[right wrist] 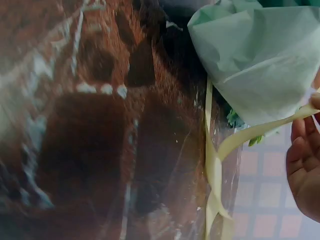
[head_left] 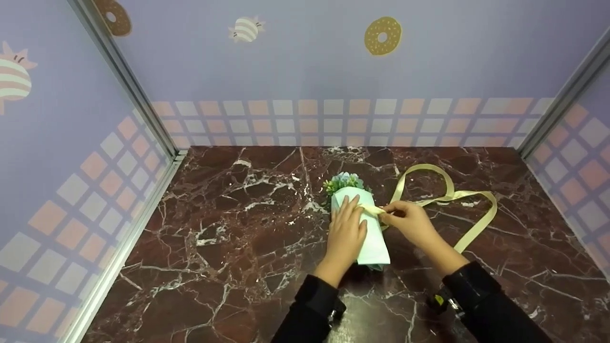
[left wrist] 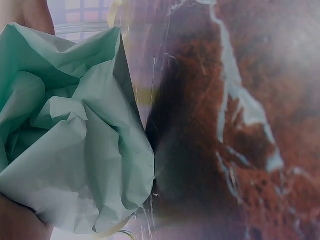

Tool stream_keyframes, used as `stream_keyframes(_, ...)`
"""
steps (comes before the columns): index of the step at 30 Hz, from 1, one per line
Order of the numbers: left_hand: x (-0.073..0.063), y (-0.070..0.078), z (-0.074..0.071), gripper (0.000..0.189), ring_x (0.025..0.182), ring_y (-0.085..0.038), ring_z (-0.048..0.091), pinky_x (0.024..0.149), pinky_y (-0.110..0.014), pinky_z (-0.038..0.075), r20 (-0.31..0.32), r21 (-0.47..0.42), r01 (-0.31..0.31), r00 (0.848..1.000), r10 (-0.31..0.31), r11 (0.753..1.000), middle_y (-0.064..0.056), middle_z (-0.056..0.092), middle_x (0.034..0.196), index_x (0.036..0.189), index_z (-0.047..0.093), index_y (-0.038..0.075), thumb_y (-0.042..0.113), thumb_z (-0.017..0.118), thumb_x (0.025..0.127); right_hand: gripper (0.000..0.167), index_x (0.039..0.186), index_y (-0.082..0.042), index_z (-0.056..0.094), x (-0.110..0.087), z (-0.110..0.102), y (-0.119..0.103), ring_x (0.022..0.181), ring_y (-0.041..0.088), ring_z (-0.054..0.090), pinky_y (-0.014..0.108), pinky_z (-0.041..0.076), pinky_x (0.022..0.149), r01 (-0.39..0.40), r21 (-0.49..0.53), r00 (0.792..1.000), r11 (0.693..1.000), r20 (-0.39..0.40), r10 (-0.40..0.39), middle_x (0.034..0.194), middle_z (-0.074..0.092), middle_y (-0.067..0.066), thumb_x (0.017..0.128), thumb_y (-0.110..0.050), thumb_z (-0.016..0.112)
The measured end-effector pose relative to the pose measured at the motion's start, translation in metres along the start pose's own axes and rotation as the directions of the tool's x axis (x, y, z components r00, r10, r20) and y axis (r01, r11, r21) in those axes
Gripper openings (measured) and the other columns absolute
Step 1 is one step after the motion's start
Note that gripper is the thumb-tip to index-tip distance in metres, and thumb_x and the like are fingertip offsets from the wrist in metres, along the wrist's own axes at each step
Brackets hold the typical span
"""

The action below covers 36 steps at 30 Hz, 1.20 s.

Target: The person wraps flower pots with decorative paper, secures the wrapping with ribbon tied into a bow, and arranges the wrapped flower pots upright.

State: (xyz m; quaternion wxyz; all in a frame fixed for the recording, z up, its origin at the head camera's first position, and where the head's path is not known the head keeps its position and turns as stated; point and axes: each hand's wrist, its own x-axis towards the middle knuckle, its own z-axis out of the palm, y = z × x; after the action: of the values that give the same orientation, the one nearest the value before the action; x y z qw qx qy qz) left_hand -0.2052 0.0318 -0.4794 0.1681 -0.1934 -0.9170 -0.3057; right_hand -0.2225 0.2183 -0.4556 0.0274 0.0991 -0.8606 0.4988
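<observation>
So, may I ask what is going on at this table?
Someone's left hand rests on a bouquet wrapped in pale green paper, while the right hand pinches a yellow ribbon that lies partly over it. Much of the ribbon lies loosely looped on the marbled table, to the right.

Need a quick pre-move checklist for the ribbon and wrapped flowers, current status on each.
1. Wrapper steadied: ok, the left hand lies on it, fingers extended.
2. Ribbon gripped: ok, the right hand pinches it beside the wrapper's right edge.
3. Flowers showing past the wrapper: ok, they stick out at the far end.
4. Ribbon run tidy: not ok, it lies in loose loops on the table to the right.
5. Ribbon clear of the right forearm: not ok, it runs out of sight there.
6. Ribbon fully round the wrapper: cannot tell, the underside is hidden.
</observation>
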Motion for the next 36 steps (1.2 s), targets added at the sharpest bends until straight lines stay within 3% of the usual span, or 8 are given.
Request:
stream_keyframes(4,0.001,0.0,0.0,0.028,0.143,-0.028,0.028,0.114,-0.055,0.021,-0.009,0.008,-0.006,1.0,0.006,1.0,-0.006,0.04,0.151,0.121,0.062,0.007,0.02,0.056,0.097,0.015,0.095,0.009,0.069,-0.004,-0.016,0.002,0.062,0.02,0.062,0.023,0.051,0.051,-0.041,0.094,0.997,0.995,-0.059,0.047,0.08,0.069,0.015,0.09,-0.005,0.068)
stream_keyframes(8,0.001,0.0,-0.001,0.028,0.143,-0.028,0.027,0.115,-0.054,0.019,-0.007,0.012,0.003,1.0,-0.003,1.0,-0.005,0.04,0.151,0.122,0.062,0.007,0.02,0.056,0.097,0.016,0.097,0.011,0.068,-0.008,-0.032,0.005,0.057,0.01,0.058,0.022,0.05,0.049,-0.064,0.101,0.994,0.993,-0.084,0.073,0.077,0.068,0.012,0.091,-0.004,0.067)
stream_keyframes(19,0.0,0.0,0.0,0.024,0.142,-0.028,0.029,0.114,-0.054,0.02,-0.031,-0.02,-0.003,1.0,0.002,1.0,-0.007,0.042,0.15,0.12,0.059,0.011,0.017,0.057,0.097,0.021,0.102,0.009,0.069,-0.017,-0.061,0.013,0.065,0.005,0.061,0.02,0.05,0.056,-0.089,0.007,0.975,0.996,-0.204,0.089,0.084,0.068,0.016,0.093,-0.01,0.067)
stream_keyframes(23,0.0,0.0,0.0,0.034,0.142,-0.028,0.03,0.114,-0.055,0.021,-0.037,-0.037,0.001,0.999,-0.003,0.999,-0.007,0.044,0.148,0.129,0.054,0.01,0.016,0.058,0.096,0.02,0.104,0.01,0.068,-0.016,-0.06,0.018,0.072,0.01,0.065,0.019,0.053,0.061,-0.098,0.02,0.97,0.995,-0.223,0.1,0.088,0.069,0.015,0.092,-0.006,0.066)
stream_keyframes(27,-0.001,0.001,0.0,0.04,0.142,-0.028,0.029,0.114,-0.055,0.021,-0.016,-0.005,-0.014,1.0,0.014,1.0,-0.007,0.042,0.15,0.136,0.055,0.009,0.017,0.056,0.097,0.025,0.113,0.008,0.066,-0.015,-0.053,0.025,0.097,0.026,0.066,0.018,0.054,0.073,-0.065,-0.028,0.974,0.997,-0.218,0.057,0.112,0.064,0.022,0.091,-0.003,0.067)
stream_keyframes(30,-0.001,0.001,0.0,0.035,0.142,-0.03,0.029,0.114,-0.055,0.021,-0.005,0.033,-0.031,1.0,0.031,0.999,-0.008,0.041,0.15,0.132,0.06,0.011,0.018,0.054,0.099,0.031,0.117,0.007,0.063,-0.015,-0.044,0.028,0.111,0.037,0.059,0.026,0.054,0.084,0.008,-0.087,0.979,0.996,-0.2,-0.026,0.129,0.052,0.022,0.087,0.004,0.068)
stream_keyframes(33,-0.001,0.001,0.0,0.034,0.142,-0.03,0.029,0.114,-0.055,0.021,-0.005,0.054,-0.035,0.999,0.036,0.998,-0.008,0.041,0.15,0.131,0.062,0.012,0.019,0.052,0.099,0.025,0.103,0.007,0.062,-0.015,-0.033,0.029,0.107,0.039,0.059,0.041,0.053,0.088,0.081,-0.193,0.972,0.978,-0.202,-0.12,0.122,0.046,0.02,0.08,0.01,0.07)
stream_keyframes(36,-0.001,0.0,0.001,0.034,0.141,-0.03,0.03,0.114,-0.055,0.022,-0.011,0.06,-0.035,0.999,0.035,0.998,-0.008,0.042,0.15,0.13,0.062,0.011,0.019,0.053,0.099,0.016,0.085,0.0,0.062,-0.017,-0.021,0.031,0.086,0.029,0.059,0.043,0.052,0.076,0.079,-0.363,0.966,0.928,-0.203,-0.162,0.101,0.049,0.013,0.078,0.002,0.076)
